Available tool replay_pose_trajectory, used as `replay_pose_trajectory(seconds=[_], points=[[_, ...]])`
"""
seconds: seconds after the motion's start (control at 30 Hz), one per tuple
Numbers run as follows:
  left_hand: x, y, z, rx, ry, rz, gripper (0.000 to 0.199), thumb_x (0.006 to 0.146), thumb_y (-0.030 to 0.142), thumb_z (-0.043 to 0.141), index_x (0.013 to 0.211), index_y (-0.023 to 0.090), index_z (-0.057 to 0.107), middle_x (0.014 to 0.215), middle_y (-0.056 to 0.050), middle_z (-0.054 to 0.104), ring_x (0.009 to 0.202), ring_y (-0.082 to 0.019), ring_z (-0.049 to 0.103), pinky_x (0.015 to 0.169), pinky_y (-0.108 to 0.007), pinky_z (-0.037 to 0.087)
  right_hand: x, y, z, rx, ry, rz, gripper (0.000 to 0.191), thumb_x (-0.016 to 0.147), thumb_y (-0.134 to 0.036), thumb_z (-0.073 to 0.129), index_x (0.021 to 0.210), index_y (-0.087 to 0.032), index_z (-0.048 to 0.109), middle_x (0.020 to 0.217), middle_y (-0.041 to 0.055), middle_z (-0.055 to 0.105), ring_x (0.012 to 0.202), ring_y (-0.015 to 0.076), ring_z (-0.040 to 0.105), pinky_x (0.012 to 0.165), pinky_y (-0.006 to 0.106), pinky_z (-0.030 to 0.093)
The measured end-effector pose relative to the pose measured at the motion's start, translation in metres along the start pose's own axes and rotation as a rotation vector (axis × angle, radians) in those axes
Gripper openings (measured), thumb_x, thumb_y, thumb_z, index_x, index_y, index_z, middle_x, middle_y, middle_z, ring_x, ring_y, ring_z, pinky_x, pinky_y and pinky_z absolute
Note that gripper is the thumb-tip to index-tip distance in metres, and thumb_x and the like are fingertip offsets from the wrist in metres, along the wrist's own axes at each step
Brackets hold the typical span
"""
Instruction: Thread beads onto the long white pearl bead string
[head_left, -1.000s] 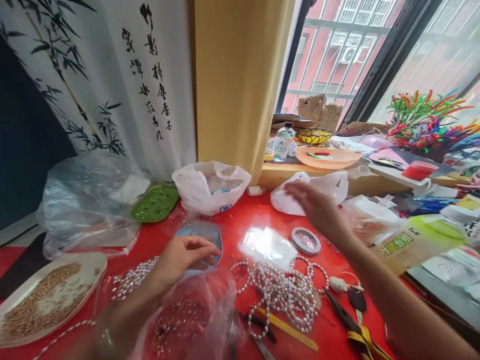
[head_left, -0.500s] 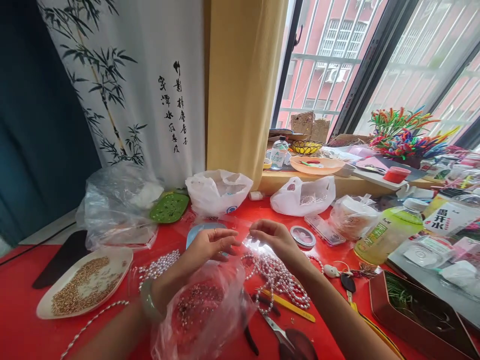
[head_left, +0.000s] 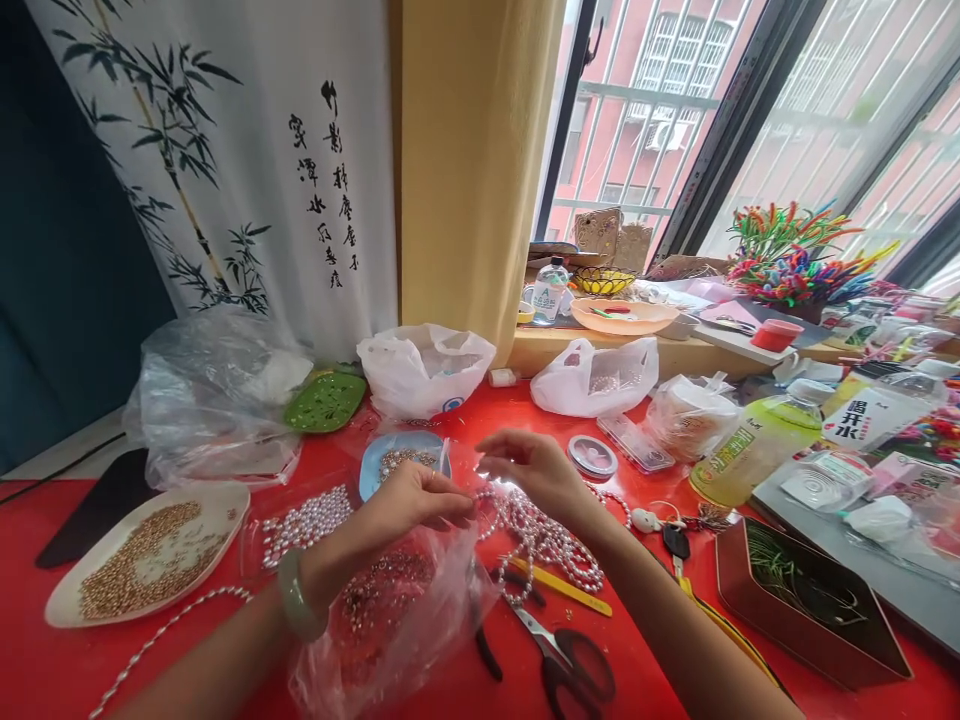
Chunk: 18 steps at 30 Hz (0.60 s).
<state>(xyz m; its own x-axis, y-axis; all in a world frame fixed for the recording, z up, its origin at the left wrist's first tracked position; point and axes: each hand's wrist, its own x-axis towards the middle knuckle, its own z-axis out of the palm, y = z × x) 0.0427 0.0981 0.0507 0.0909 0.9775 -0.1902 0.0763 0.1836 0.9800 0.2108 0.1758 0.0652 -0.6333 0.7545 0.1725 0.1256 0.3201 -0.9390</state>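
My left hand (head_left: 412, 497) and my right hand (head_left: 529, 468) meet over a heap of pearl bead strings (head_left: 547, 540) on the red table (head_left: 90, 660). Both hands pinch a small clear plastic packet (head_left: 480, 480) between their fingertips. A clear plastic bag with small beads (head_left: 390, 610) lies under my left wrist, which wears a pale green bangle (head_left: 294, 598). A blue dish of beads (head_left: 401, 462) sits just behind my left hand.
A white plate of gold beads (head_left: 142, 560) lies at left. Scissors (head_left: 559, 655), pliers and a yellow ruler (head_left: 562, 590) lie near the front. White bags (head_left: 424, 370), a thread spool (head_left: 591, 456), a green bottle (head_left: 757, 448) and an open brown tin (head_left: 810, 610) crowd the right.
My right hand came back from the far right side to meet my left hand above the pearls. Both hands now pinch the clear packet. The camera view shifted.
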Motion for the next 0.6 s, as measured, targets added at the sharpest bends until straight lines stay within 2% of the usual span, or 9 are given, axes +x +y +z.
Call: replay_pose_trajectory(seconds=[0.13, 0.23, 0.3, 0.37, 0.43, 0.53, 0.6], points=[[-0.001, 0.003, 0.001, -0.011, 0.015, -0.025, 0.019, 0.06, 0.032, 0.072, 0.067, 0.015, 0.073, 0.067, -0.008, 0.072, 0.065, -0.017, 0.066, 0.061, -0.025, 0.047, -0.002, -0.007, 0.0, -0.079, 0.036, -0.043, 0.017, 0.077, -0.029, 0.06, 0.091, -0.019, 0.061, 0.076, 0.0024, 0.067, 0.07, 0.0156, 0.063, 0.064, 0.031, 0.049], [-0.003, 0.006, 0.003, -0.039, 0.042, -0.027, 0.016, 0.06, 0.031, 0.072, 0.064, 0.015, 0.072, 0.065, -0.007, 0.071, 0.063, -0.016, 0.064, 0.06, -0.023, 0.045, -0.006, -0.014, 0.001, -0.351, 0.195, -0.282, 0.012, 0.08, -0.026, 0.057, 0.091, -0.022, 0.061, 0.094, 0.0055, 0.065, 0.088, 0.0185, 0.06, 0.075, 0.036, 0.049], [-0.003, 0.007, 0.004, -0.051, 0.056, -0.017, 0.017, 0.06, 0.032, 0.072, 0.063, 0.016, 0.072, 0.065, -0.006, 0.071, 0.064, -0.016, 0.064, 0.06, -0.023, 0.045, -0.009, -0.018, 0.003, -0.568, 0.247, -0.44, 0.008, 0.082, -0.027, 0.057, 0.087, -0.023, 0.062, 0.107, 0.0069, 0.061, 0.101, 0.0212, 0.054, 0.084, 0.04, 0.046], [-0.003, 0.007, 0.004, -0.054, 0.066, 0.003, 0.019, 0.059, 0.034, 0.074, 0.063, 0.016, 0.071, 0.065, -0.006, 0.071, 0.065, -0.017, 0.064, 0.06, -0.025, 0.045, -0.013, -0.021, 0.006, -0.719, 0.195, -0.499, 0.009, 0.08, -0.03, 0.06, 0.084, -0.023, 0.064, 0.118, 0.008, 0.056, 0.111, 0.0251, 0.047, 0.087, 0.044, 0.044], [-0.002, 0.006, 0.004, -0.055, 0.073, 0.031, 0.022, 0.058, 0.036, 0.075, 0.063, 0.015, 0.071, 0.065, -0.006, 0.071, 0.065, -0.017, 0.063, 0.061, -0.026, 0.045, -0.015, -0.022, 0.009, -0.768, 0.097, -0.485, 0.01, 0.078, -0.031, 0.064, 0.083, -0.023, 0.065, 0.124, 0.0079, 0.053, 0.116, 0.0271, 0.042, 0.088, 0.046, 0.044], [0.0, 0.003, 0.003, -0.052, 0.052, 0.055, 0.028, 0.057, 0.04, 0.076, 0.065, 0.013, 0.071, 0.065, -0.007, 0.07, 0.064, -0.017, 0.063, 0.062, -0.026, 0.045, -0.015, -0.022, 0.012, -0.707, -0.01, -0.467, 0.004, 0.078, -0.026, 0.064, 0.076, -0.023, 0.066, 0.124, 0.0054, 0.054, 0.117, 0.0254, 0.043, 0.09, 0.044, 0.043], [0.001, 0.002, 0.003, -0.058, 0.022, 0.055, 0.029, 0.058, 0.039, 0.075, 0.071, 0.013, 0.072, 0.069, -0.007, 0.071, 0.067, -0.017, 0.063, 0.064, -0.027, 0.046, -0.013, -0.022, 0.011, -0.616, -0.04, -0.447, 0.009, 0.08, -0.023, 0.061, 0.072, -0.022, 0.066, 0.119, 0.005, 0.058, 0.11, 0.0225, 0.05, 0.088, 0.04, 0.045]])
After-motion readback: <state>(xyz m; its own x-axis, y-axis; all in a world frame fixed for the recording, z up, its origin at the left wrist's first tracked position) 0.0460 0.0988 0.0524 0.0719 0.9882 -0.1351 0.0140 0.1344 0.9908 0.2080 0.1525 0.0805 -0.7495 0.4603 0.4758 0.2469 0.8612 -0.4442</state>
